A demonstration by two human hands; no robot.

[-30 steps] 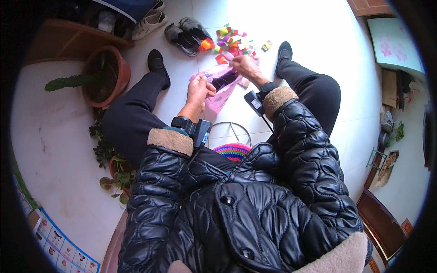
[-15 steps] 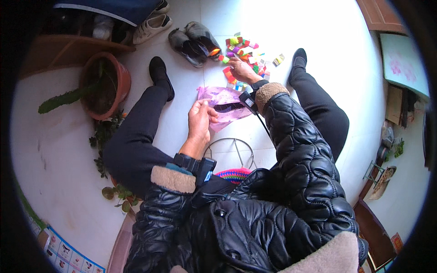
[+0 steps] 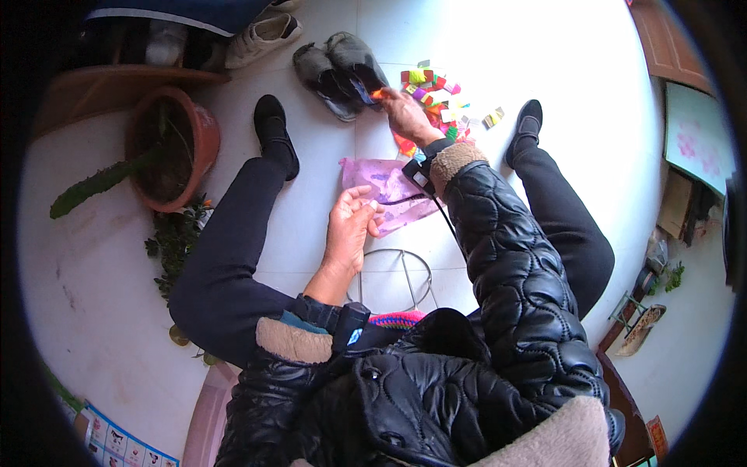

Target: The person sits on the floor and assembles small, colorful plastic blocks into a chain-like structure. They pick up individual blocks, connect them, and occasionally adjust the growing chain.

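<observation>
My right hand reaches to the toe end of a pair of worn grey shoes, its fingertips closed on a small orange bundle. Beside that hand lies a loose pile of small bright bundles with pale paper bands, perhaps skeins of thread; the hand hides part of it. My left hand hovers at the near left side of a pink plastic bag, fingers loosely bent and apart, with nothing seen in them. The bag lies on the floor with a dark slit at its mouth.
A round wire stand is on the floor between my legs. A clay pot with a cactus and leafy plants stand at left. A light sneaker is by a wooden shelf. One banded bundle lies near my right shoe.
My right hand has moved left from the pile to the orange bundle. My left fingers have let go of the bag's edge, and its mouth has sunk to a narrow slit.
</observation>
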